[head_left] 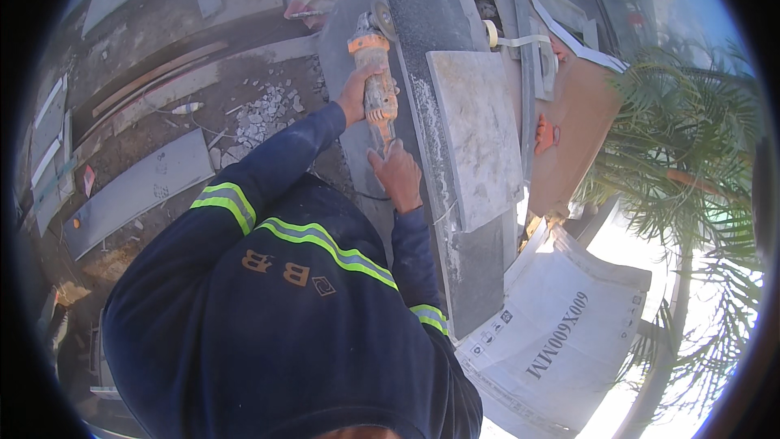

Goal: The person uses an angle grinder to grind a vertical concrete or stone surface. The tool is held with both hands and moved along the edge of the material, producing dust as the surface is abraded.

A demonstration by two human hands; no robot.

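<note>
My left hand (355,96) is closed round the body of a dusty, orange-banded angle grinder (375,73), whose disc (382,20) points up toward the top of the view. My right hand (396,175) grips the rear end of the grinder, lower down. The grinder is over long grey stone slabs (413,0); whether its disc touches them I cannot tell. A pale, dusty stone tile (474,142) lies on them just right of my hands.
Broken stone chips (264,110) and a cable lie on the dirt at left, with loose board offcuts (138,191). At right are a roll of tape (491,32), brown cardboard (578,126), a large printed white sheet (552,333) and palm fronds (682,130).
</note>
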